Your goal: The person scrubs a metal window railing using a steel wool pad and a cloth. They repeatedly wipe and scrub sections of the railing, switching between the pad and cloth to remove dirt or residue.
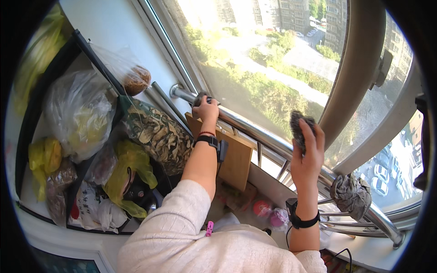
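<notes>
Sweater: the pale sweater (186,207) is filling the near edge, its lower part running out of view; a pink clip (209,228) is hanging on its front.
Right hand: the right hand (309,157) is gripping a dark grey wad (301,129) between thumb and fingers, holding it up before the window; whether the wad is touching the glass is hard to tell.
Left hand: the left hand (207,110) is closing over a small dark wad (199,98) at the metal rail (255,129), its fingers hiding most of it.
Rag: a crumpled grey rag (350,195) is hanging bunched over the rail, right of the right hand.
Floor: two pink bundles (261,208) are lying below, their contents unclear.
Board: a wooden board (234,159) is standing below the rail, partly hidden by the left forearm.
Rack: a black-edged rack (95,57) is holding bags. A large clear bag (79,109) is showing something yellowish, blurred by plastic; a green-edged bag (161,139) is holding dried brown pieces; a yellow bag (129,175) is covering its load.
Window: the window (268,68) is showing trees and buildings, the upper left washing out in glare.
</notes>
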A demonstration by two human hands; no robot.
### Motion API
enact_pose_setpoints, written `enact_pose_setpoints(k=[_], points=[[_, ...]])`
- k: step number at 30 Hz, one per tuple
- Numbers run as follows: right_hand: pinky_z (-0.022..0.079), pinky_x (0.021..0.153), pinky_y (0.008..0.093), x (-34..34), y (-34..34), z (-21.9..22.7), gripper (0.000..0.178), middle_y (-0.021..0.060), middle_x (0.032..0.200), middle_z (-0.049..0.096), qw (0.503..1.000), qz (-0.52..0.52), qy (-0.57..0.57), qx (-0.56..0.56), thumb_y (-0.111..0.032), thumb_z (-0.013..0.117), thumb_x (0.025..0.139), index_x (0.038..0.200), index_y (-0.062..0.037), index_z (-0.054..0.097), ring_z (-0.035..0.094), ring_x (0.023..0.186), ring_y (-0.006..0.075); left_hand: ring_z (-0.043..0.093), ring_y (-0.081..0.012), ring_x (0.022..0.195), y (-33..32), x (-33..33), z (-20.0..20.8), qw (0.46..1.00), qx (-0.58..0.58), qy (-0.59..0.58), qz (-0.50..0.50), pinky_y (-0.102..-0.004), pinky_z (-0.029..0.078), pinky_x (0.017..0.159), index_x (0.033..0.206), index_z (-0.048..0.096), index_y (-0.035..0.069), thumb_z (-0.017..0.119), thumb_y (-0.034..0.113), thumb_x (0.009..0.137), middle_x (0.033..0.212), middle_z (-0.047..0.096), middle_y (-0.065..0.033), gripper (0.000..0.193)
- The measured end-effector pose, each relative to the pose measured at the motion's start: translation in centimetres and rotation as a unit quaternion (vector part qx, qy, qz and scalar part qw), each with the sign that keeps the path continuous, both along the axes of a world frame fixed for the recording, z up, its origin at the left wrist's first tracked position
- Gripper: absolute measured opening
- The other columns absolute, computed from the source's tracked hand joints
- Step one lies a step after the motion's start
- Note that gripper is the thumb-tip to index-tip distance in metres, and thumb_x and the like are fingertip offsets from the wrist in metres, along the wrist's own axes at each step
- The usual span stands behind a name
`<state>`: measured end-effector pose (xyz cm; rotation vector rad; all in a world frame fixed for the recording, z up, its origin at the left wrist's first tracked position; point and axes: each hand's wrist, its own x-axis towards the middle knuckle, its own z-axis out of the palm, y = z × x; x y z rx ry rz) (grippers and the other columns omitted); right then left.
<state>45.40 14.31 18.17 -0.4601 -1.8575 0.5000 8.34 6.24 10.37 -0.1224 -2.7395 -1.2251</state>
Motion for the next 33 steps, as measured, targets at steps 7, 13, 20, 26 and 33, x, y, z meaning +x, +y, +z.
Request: enact_pose_setpoints(k=[7,13,20,26,33], points=[[0.049,0.098,0.0395,5.0,-0.4,1.9,0.046,0.0217,0.129,0.059,0.997,-0.007,0.076,-0.001,0.006,0.069,0.088,0.132,-0.0027,0.062,0.061,0.115,0.0371,0.032,-0.0497,0.141,2.5,7.9,4.4,0.933,-0.315,-0.042,-0.165,-0.0634,0.037,0.111,0.139,0.063,0.024,0.054,0.052,0.091,0.157,0.034,-0.0170,0.057],[0.045,0.103,0.0431,9.4,0.5,1.0,0.047,0.0216,0.130,0.060,0.996,-0.072,0.050,-0.011,0.007,0.068,0.087,0.132,-0.0009,0.061,0.060,0.117,0.0383,0.017,-0.0451,0.150,2.3,3.7,4.1,0.930,-0.334,-0.060,-0.140,-0.0618,0.032,0.116,0.143,0.060,0.025,0.050,0.053,0.091,0.162,0.031,-0.0089,0.060],[0.044,0.104,0.0409,12.3,1.1,-0.5,0.043,0.0176,0.133,0.059,0.990,-0.117,0.027,-0.070,-0.001,0.069,0.093,0.135,-0.0025,0.060,0.059,0.116,0.0329,0.023,-0.0494,0.145,1.3,-3.1,2.6,0.936,-0.333,-0.030,-0.111,-0.0542,0.020,0.120,0.136,0.066,0.019,0.050,0.060,0.088,0.164,0.025,-0.0197,0.066],[0.044,0.104,0.0400,11.3,1.2,0.7,0.046,0.0171,0.132,0.060,0.994,-0.063,0.075,-0.057,0.002,0.069,0.091,0.136,-0.0019,0.059,0.059,0.117,0.0319,0.020,-0.0519,0.144,1.4,0.2,2.5,0.941,-0.307,-0.020,-0.139,-0.0543,0.021,0.120,0.136,0.066,0.018,0.052,0.058,0.090,0.164,0.024,-0.0171,0.062],[0.051,0.099,0.0347,13.3,3.1,3.3,0.053,0.0150,0.140,0.055,0.927,-0.166,0.317,-0.113,-0.014,0.063,0.102,0.151,-0.0068,0.044,0.059,0.119,0.0243,0.029,-0.0267,0.145,2.7,8.1,0.0,0.939,-0.250,0.082,-0.222,-0.0573,0.006,0.121,0.122,0.072,0.012,0.051,0.051,0.095,0.142,0.056,-0.0148,0.052]])
